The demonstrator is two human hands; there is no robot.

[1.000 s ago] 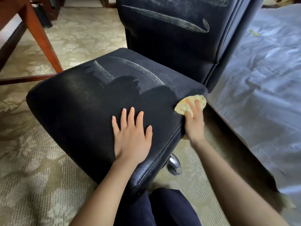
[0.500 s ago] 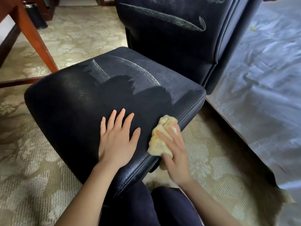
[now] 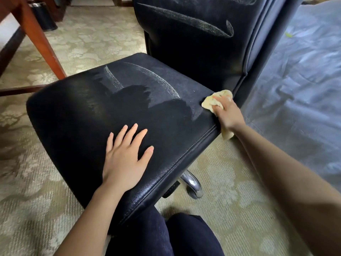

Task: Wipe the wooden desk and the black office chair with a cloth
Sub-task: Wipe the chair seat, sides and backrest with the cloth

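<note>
Left hand (image 3: 125, 159) lies flat, fingers spread, on the black chair seat (image 3: 83, 111); right hand (image 3: 227, 113) grips the yellow cloth (image 3: 212, 103) at its rear corner. The black bin (image 3: 43, 17) hides its contents.

The chair (image 3: 83, 117) is cut off at the top edge — the right hand (image 3: 227, 115) covers much of the cloth (image 3: 207, 104).

one black chair (image 3: 92, 117), one yellow cloth (image 3: 217, 100), two hands (left hand (image 3: 125, 159), right hand (image 3: 227, 115)), one bin (image 3: 43, 17).
</note>
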